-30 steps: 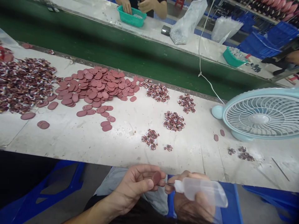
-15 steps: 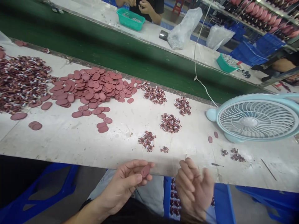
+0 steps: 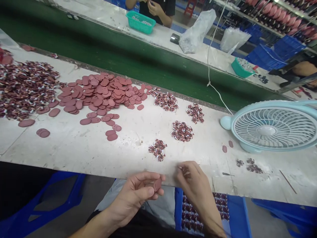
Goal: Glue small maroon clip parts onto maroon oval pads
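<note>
Maroon oval rubber tag [image 3: 157, 184] sits pinched in my left hand [image 3: 135, 198]; my right hand [image 3: 192, 180] fingers close on 1 tiny printed piece [image 3: 181, 168]—best lifted singly.

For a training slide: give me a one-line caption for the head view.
Left hand pinches a maroon oval piece; right hand reaches small maroon bits on the white worktable.

One pale-blue fan [image 3: 269, 127], two teal baskets [image 3: 140, 21] — and two clear plastic bags [image 3: 198, 28].
</note>
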Motion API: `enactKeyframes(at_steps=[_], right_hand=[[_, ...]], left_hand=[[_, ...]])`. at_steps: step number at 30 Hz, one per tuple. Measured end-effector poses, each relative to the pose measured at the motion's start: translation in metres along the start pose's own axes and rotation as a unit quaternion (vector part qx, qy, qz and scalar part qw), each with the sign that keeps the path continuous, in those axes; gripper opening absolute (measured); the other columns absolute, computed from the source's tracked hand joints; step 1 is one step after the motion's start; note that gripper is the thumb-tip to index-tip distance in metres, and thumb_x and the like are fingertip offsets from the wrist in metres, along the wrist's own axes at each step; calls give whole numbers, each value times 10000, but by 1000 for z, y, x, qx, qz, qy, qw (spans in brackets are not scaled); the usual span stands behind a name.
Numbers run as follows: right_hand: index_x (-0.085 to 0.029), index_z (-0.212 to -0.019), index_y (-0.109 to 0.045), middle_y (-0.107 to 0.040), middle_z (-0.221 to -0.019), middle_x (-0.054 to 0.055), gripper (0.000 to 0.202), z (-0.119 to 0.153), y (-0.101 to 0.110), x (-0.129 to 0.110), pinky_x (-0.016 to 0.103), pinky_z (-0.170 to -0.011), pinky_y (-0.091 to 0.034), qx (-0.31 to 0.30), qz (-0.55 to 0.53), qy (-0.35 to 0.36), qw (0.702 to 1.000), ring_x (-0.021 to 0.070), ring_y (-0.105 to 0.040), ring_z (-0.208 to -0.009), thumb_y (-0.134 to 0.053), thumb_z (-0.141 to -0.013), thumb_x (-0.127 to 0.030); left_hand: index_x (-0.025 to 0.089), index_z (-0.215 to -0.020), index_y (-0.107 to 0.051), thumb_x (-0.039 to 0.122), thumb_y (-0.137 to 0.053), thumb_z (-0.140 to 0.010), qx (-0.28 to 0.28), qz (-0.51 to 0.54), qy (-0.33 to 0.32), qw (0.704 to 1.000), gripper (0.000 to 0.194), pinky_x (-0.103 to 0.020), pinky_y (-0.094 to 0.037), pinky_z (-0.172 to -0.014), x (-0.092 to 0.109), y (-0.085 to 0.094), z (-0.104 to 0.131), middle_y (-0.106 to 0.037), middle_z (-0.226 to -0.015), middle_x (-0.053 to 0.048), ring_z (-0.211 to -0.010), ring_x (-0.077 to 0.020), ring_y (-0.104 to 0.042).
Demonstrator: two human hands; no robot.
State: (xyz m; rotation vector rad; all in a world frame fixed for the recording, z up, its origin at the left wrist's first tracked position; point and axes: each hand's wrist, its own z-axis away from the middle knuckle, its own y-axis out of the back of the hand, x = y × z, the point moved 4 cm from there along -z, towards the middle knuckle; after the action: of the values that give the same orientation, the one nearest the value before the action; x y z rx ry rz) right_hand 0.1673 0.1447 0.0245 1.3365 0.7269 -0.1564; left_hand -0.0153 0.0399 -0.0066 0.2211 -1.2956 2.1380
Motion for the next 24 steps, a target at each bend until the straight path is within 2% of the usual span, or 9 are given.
enactKeyframes(at_steps=[2,4,5,7,11,14,18,21,24], right_hand=[[-249,-953,-703,-771,-864,46,109,15,5,-1,334,-683,-669,10,-121,-49,991,212,-765,-734,-657,-909,-337],[-284,-916,-738,-788,-768,21,126,32,4,-2,315,-621,-668,24,-273,-93,957,216,-767,-671,-754,-834,-378],[-304,-909,-759,-791,-744,12,128,39,2,-4,312,-593,-663,27,-330,-102,938,215,-760,-640,-786,-804,-374],[-347,-914,-793,-788,-729,-3,129,49,-4,-11,306,-551,-649,23,-383,-92,919,199,-736,-592,-803,-786,-337],[-393,-949,-811,-801,-782,-2,178,51,-13,-25,308,-558,-646,10,-394,-73,916,184,-723,-599,-781,-810,-286],[-401,-963,-811,-810,-804,-3,193,47,-11,-31,304,-551,-643,5,-386,-66,920,182,-725,-599,-777,-815,-283],[-398,-957,-815,-821,-825,6,195,45,-10,-33,302,-537,-638,-9,-376,-56,925,187,-730,-606,-787,-806,-278],[-387,-973,-811,-815,-814,7,193,46,-10,-33,294,-541,-633,-11,-374,-56,926,177,-718,-594,-782,-814,-282],[-372,-973,-807,-809,-812,7,178,46,-13,-33,293,-568,-634,-18,-388,-61,919,179,-726,-626,-775,-820,-287]], left_hand=[[235,-998,-829,294,-921,-709,4,-12,-4,1000,309,-212,-559,-723,0,-1,-1,-823,-1161,-73,-832,-153,-773],[237,-998,-831,298,-920,-712,2,-28,-10,1000,306,-223,-554,-711,-2,-3,-3,-833,-1120,-72,-841,-169,-776],[236,-1001,-831,299,-919,-716,-1,-36,-13,999,305,-229,-552,-709,-3,-3,-4,-840,-1091,-73,-863,-183,-778],[231,-1004,-830,303,-920,-718,-9,-47,-19,999,309,-253,-559,-748,-5,-5,-5,-850,-1043,-78,-927,-211,-778],[214,-1007,-816,281,-921,-725,-30,-36,-20,999,309,-307,-568,-899,-11,-7,-6,-858,-1016,-77,-982,-218,-775],[205,-984,-798,227,-906,-739,-39,-34,-22,998,268,-280,-572,-867,-13,-8,-6,-858,-996,-62,-932,-193,-778],[197,-863,-801,210,-897,-740,-25,-33,-33,999,156,-285,-576,-810,-12,-10,-4,-856,-956,-55,-844,-188,-769],[194,-788,-812,221,-858,-786,-47,-49,-53,996,54,-334,-577,-847,-9,-15,-3,-851,-982,-65,-857,-214,-764],[202,-745,-822,216,-840,-806,-45,-69,-74,994,66,-362,-566,-907,-8,-15,-2,-847,-1011,-68,-938,-246,-764]])
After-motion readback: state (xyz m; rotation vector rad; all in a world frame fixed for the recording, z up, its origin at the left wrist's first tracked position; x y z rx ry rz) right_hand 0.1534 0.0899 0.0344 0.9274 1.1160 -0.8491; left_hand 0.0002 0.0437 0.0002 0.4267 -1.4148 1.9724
